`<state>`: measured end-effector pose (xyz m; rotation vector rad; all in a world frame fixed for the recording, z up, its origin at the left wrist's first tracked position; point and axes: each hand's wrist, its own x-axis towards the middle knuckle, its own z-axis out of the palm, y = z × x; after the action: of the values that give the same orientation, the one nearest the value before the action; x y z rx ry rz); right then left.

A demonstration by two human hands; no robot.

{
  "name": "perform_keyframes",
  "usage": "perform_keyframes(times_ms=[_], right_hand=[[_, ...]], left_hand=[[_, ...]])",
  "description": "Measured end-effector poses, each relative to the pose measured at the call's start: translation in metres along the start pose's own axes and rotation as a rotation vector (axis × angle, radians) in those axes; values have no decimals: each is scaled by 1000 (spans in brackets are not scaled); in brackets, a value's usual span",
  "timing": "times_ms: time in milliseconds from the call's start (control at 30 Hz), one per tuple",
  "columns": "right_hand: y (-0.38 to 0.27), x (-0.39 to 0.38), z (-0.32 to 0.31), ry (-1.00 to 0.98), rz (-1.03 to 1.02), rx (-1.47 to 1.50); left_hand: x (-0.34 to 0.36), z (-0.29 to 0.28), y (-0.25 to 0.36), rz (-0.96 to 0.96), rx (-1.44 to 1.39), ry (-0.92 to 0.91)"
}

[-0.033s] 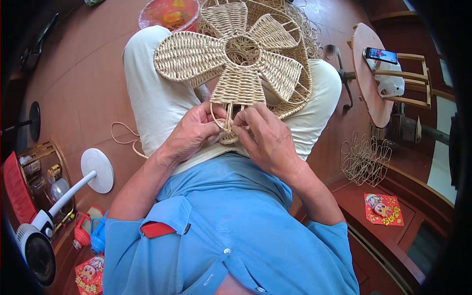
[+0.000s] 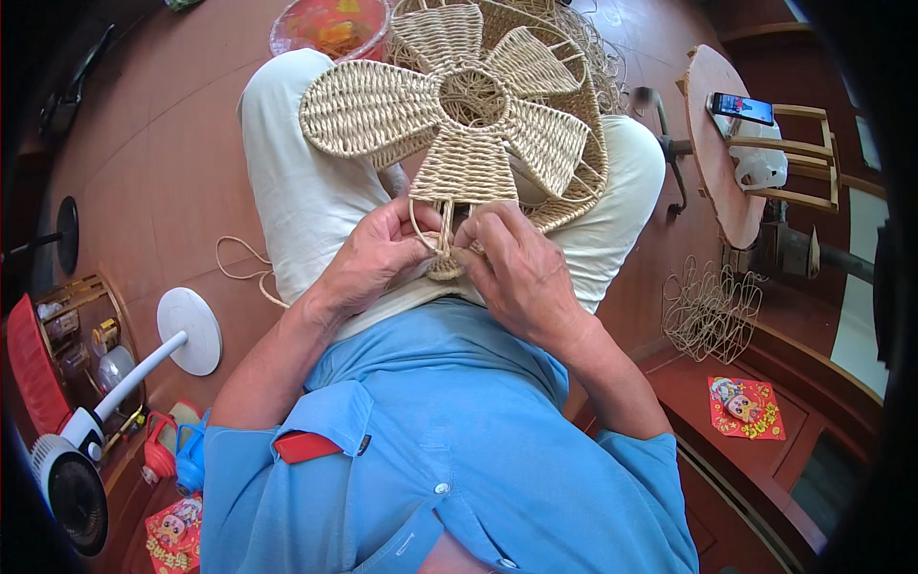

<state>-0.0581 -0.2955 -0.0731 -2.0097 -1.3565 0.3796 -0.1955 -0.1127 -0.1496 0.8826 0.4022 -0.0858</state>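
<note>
Across my lap lies a flower-shaped woven basket (image 2: 368, 110) of pale twisted cord, with a round ring at its centre and petals around it. My left hand (image 2: 382, 251) is closed at the nearest petal's unwoven end, its fingers pinching the cord beside the frame rods. From the other side my right hand (image 2: 521, 268) has its fingers bent and pressed together on the same woven tip (image 2: 443, 268). The fingertips partly hide the cord strand between them. A loose cord tail (image 2: 244, 251) trails over the floor left of my leg.
Behind the basket stands a red-rimmed tub (image 2: 330, 29); coiled cord (image 2: 598, 62) lies near it. A tangle of cord (image 2: 712, 311) is at the right. A round stool top (image 2: 717, 158) carries a phone (image 2: 742, 108) and a plastic bag. On the left stands a white fan (image 2: 72, 488).
</note>
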Motion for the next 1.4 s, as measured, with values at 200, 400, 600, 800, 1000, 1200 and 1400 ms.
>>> perform_keyframes(times_ms=[200, 400, 600, 800, 1000, 1200, 1400], right_hand=[[4, -11, 12, 62, -150, 35], [-7, -17, 5, 79, -85, 109], [-25, -41, -1, 13, 91, 312], [-33, -57, 7, 88, 24, 255], [-30, -51, 7, -29, -164, 168], [-31, -44, 2, -74, -88, 209], [-14, -33, -5, 138, 181, 229]], left_hand=[[-23, 10, 9, 0, 151, -18], [-29, 12, 18, -133, 172, 44], [-27, 14, 23, -193, 158, 2], [-31, 21, 32, -271, 212, -11], [-36, 43, 27, -285, 133, 28], [-33, 31, 30, -379, 109, 74], [-12, 16, 20, -247, 597, 80]])
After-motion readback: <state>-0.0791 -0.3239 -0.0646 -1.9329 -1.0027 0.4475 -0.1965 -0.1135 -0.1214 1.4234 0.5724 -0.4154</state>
